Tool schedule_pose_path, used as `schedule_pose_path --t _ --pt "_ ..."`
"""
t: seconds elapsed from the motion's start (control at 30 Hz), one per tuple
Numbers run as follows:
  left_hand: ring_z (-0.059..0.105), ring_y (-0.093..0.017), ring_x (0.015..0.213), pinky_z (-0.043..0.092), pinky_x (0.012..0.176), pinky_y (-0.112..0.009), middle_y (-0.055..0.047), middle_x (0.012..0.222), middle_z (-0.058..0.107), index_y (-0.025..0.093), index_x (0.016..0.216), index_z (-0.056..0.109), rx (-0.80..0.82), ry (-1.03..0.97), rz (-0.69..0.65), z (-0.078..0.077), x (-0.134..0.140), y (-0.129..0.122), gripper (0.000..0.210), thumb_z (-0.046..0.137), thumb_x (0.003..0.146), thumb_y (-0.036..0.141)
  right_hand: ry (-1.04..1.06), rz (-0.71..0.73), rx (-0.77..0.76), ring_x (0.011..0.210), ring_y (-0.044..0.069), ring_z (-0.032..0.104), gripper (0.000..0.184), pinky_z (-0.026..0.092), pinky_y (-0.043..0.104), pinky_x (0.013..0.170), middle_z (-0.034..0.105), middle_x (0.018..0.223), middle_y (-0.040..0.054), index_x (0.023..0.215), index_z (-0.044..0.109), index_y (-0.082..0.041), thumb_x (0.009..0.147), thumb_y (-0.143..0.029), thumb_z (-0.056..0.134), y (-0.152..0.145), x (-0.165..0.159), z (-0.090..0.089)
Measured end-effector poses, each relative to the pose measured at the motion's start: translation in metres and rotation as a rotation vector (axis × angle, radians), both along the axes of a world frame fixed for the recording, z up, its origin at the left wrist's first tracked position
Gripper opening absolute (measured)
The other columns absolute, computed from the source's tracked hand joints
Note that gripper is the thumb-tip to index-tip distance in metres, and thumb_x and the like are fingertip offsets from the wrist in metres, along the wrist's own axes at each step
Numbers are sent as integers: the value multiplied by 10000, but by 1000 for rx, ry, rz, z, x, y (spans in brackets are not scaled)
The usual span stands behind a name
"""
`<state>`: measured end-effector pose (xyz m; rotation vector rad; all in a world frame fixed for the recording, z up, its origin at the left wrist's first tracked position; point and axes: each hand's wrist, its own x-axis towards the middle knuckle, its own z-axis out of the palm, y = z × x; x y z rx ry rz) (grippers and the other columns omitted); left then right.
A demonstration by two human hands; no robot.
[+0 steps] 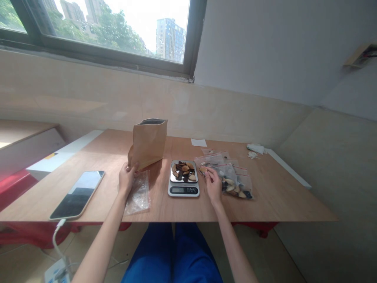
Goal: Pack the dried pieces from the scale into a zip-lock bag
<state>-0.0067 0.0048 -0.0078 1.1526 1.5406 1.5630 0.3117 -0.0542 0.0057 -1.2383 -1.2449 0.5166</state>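
Head view: seemingly weighing, the right hand (213,181) pinches a slice (203,169) right of the scale (184,190), the left hand (127,175) a paper bag (149,144) left of it; next likely needs gentle release.

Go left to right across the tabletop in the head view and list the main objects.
Phone → brown paper bag → digital scale → clear zip bags → crumpled white scraps.

Right fingers (208,173) pinch a dried slice (203,169) beside the digital scale (183,195).
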Motion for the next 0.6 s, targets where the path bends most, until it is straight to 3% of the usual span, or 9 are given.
schedule_pose_path --t 0.2,0.4,0.6 --pt "592 -214 765 462 679 -320 -40 825 613 180 910 559 -25 203 49 3 0 -2 410 520 744 552 -24 -8 -15 990 218 640 285 487 349 853 685 1046 130 990 598 -151 850 -383 508 -3 -2 4" --pt "587 -243 891 482 765 -357 -88 956 586 169 900 595 19 287 101 -3 -1 4 398 506 747 526 -308 9 -7 750 164 586 222 468 293 703 695 969 72 956 669 -185 856 -301 509 -12 -24 19" --pt "563 -235 881 460 800 -370 -95 997 573 169 949 595 -21 312 138 -4 -1 5 411 487 762 519 -557 108 118 971 192 561 131 434 319 860 683 1033 60 892 672 -183 864 -220 549 -13 -56 24"
